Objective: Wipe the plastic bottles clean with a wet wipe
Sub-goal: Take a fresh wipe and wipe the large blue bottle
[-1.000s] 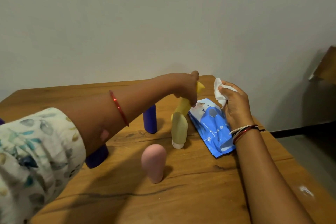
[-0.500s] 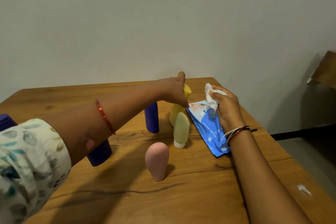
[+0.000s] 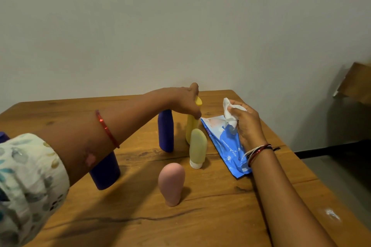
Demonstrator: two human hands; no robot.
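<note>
The yellow bottle stands upright on the surface, long axis vertical, directly behind the pale tube. The left hand grips its neck, fingers curled round it. The right hand, just right of the bottle, pinches the wet wipe. Judgement: the wipe must travel left to reach it.

Left hand has set tilted yellow bottle upright on table.
</note>
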